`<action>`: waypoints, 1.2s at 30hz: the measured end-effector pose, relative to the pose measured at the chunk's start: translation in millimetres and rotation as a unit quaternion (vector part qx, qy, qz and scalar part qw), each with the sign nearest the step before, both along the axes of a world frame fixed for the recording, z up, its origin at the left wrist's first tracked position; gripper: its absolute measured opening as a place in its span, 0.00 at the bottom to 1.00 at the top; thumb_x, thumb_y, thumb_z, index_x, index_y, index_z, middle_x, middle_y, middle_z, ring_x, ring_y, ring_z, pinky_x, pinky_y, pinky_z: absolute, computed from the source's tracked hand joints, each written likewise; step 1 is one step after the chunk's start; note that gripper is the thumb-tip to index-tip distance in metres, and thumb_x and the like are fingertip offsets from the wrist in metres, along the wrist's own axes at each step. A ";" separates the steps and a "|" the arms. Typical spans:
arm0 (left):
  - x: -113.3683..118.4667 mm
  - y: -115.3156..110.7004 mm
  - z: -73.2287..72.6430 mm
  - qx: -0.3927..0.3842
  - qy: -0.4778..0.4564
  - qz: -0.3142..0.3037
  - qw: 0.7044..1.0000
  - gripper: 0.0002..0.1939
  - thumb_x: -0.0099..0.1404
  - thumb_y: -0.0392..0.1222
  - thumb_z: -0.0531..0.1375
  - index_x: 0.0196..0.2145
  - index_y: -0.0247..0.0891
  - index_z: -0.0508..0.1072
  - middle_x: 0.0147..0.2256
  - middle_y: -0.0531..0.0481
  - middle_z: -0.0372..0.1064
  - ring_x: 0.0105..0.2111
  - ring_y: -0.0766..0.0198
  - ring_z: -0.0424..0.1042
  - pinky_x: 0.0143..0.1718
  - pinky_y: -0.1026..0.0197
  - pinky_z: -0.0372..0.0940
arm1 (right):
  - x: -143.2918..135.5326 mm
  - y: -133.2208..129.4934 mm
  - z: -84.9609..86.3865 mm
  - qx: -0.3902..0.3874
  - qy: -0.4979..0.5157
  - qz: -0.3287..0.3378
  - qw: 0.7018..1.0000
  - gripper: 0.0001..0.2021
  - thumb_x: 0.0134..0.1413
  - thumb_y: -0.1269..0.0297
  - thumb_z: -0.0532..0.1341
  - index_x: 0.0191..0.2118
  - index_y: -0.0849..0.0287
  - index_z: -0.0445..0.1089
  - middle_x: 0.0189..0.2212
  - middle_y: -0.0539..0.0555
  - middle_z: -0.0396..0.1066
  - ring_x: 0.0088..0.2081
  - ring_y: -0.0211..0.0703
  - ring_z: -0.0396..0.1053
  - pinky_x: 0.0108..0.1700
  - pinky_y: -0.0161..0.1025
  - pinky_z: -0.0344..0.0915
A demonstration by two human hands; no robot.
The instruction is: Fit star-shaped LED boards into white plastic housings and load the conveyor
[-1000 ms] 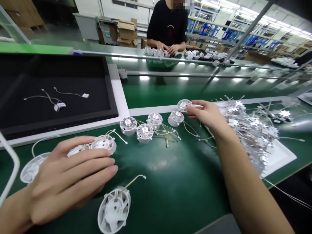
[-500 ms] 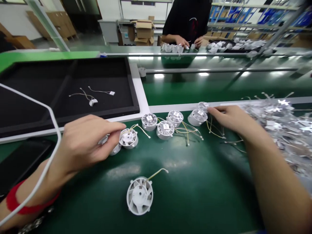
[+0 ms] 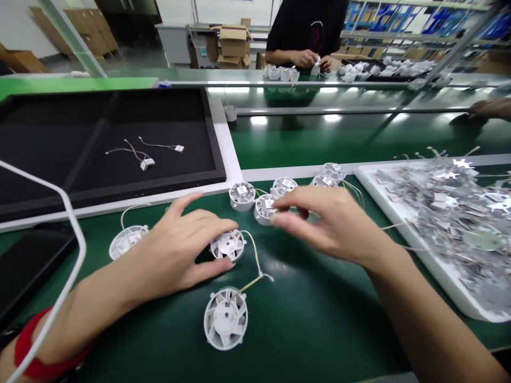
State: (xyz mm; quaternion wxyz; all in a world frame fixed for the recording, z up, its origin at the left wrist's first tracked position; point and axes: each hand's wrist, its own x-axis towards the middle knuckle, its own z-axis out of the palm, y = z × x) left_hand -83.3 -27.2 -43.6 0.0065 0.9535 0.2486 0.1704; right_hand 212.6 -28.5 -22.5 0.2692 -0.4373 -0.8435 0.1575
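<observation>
My left hand [image 3: 181, 252] has its thumb and fingers around the rim of a small white round fan [image 3: 227, 244]. A thin pale cable runs from that fan toward the right. My right hand [image 3: 327, 223] is at the right edge of another white fan [image 3: 263, 207] with a square label; its thumb and forefinger are apart. One more fan [image 3: 225, 319], blades up, lies in front of my left hand. Behind the left wrist a further fan [image 3: 126, 240] is partly covered. More labelled fans [image 3: 242, 196] stand in a group at the back, some partly hidden by my right hand.
At right, a white tray [image 3: 419, 260] holds a heap of metallic pieces and cables. A black panel [image 3: 167, 117] with small cabled parts lies at back left. A dark flat object [image 3: 35, 266] and a white cable [image 3: 75, 213] are at left. Across the bench a person [image 3: 307, 32] handles white parts.
My right hand has come left, away from the back-right fans. My left hand has moved right and nearer with its fan, uncovering another fan behind its wrist.
</observation>
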 end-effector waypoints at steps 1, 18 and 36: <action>2.9 -3.2 -0.9 -0.018 -0.004 -0.009 1.000 0.16 0.86 0.51 0.50 0.57 0.38 0.68 0.48 0.51 0.81 0.47 0.60 0.81 0.75 0.52 0.41 | -6.1 -4.3 1.2 -0.036 -0.009 0.035 0.999 0.15 0.71 0.51 0.64 0.39 0.56 0.82 0.34 0.52 0.83 0.32 0.44 0.77 0.37 0.39 0.64; 2.1 -1.6 -2.7 -0.060 0.016 -0.058 0.996 0.16 0.85 0.46 0.51 0.63 0.41 0.68 0.56 0.50 0.78 0.57 0.58 0.75 0.78 0.53 0.29 | -37.0 -11.9 -6.5 -0.133 -0.197 0.004 0.971 0.12 0.73 0.70 0.58 0.45 0.62 0.82 0.34 0.59 0.84 0.32 0.49 0.77 0.34 0.42 0.53; 2.0 -0.7 0.4 -0.063 0.033 -0.089 0.994 0.20 0.80 0.36 0.53 0.66 0.45 0.69 0.59 0.55 0.77 0.59 0.62 0.76 0.78 0.55 0.30 | -38.6 -15.3 -1.4 -0.184 -0.203 -0.013 0.962 0.12 0.72 0.71 0.58 0.39 0.62 0.80 0.35 0.60 0.83 0.34 0.49 0.78 0.33 0.42 0.54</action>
